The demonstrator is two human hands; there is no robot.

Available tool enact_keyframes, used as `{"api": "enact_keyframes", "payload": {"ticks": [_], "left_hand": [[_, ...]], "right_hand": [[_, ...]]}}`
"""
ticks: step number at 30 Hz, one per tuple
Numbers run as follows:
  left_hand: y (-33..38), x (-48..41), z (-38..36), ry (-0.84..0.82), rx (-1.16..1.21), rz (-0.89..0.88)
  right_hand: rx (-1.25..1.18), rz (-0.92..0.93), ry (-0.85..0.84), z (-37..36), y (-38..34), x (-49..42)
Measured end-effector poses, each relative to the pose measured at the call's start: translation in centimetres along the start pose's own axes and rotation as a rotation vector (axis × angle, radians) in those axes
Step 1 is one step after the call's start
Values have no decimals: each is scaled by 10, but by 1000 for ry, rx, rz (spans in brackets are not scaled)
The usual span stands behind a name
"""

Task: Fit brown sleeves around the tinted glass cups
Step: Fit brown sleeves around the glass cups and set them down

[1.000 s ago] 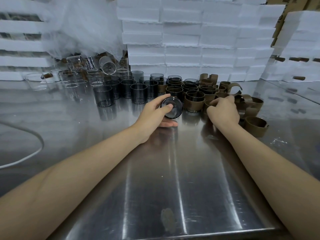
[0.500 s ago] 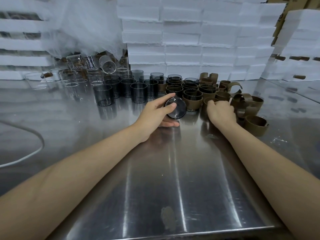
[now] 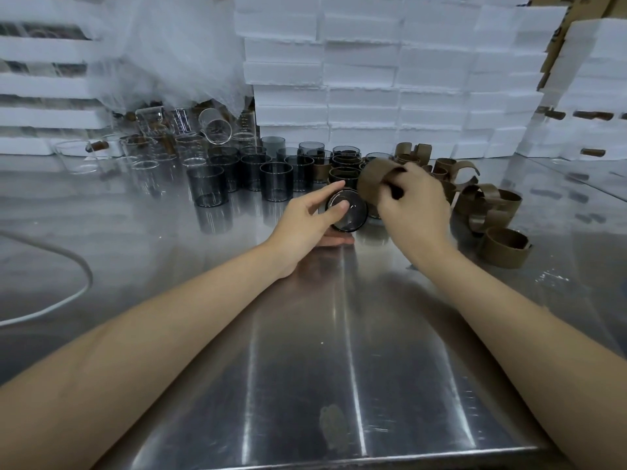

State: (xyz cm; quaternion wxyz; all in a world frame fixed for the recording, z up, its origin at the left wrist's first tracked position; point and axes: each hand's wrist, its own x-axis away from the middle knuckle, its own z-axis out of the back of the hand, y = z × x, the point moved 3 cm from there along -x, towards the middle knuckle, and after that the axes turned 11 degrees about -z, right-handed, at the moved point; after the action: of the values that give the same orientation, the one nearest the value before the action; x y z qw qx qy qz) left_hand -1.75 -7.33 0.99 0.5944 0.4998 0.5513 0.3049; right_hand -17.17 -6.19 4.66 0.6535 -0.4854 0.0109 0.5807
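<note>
Two hands (image 3: 307, 225) (image 3: 415, 205), over a dozen tinted cups (image 3: 276, 181), many brown sleeves (image 3: 505, 247), one cable (image 3: 91, 283).

Left forearm (image 3: 152, 337): bare, enters from the lower left and runs up toward the centre. Right forearm (image 3: 509, 317): bare, enters from the lower right and converges on the same area.

Left hand (image 3: 302, 225): fingers (image 3: 324, 196) curl round a tinted glass cup (image 3: 351, 215) held on its side, and the thumb lies across the end that faces the camera.

Right hand (image 3: 415, 205): back of hand up, wrist bent slightly, just beside the left hand. It pinches a brown sleeve (image 3: 375, 181) above the cup.
</note>
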Motion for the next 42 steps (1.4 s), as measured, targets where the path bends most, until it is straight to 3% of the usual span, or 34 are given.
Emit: {"api": "enact_keyframes", "payload": {"ticks": [7,12,17,22,31,37,42], "left_hand": [[5,3,-3,-46,-42,13],[3,3,-3,-61,-51,-67],[4,1,1,21,-20,-46],[7,3,-2,-8,-32,-21],[6,1,-1,-7,13,13],[7,2,-1,16,1,26],[6,2,-2,-19,-48,4]], "right_hand": [[29,-119,-187,1,-3,3],[49,-16,-258,-9,-8,10],[-45,146,-297,-15,-13,13],[-133,301,-277,-9,-18,17],[-165,302,-552,-14,-16,16],[-337,92,-406,-19,-4,10],[-154,93,-347,-24,6,8]]}}
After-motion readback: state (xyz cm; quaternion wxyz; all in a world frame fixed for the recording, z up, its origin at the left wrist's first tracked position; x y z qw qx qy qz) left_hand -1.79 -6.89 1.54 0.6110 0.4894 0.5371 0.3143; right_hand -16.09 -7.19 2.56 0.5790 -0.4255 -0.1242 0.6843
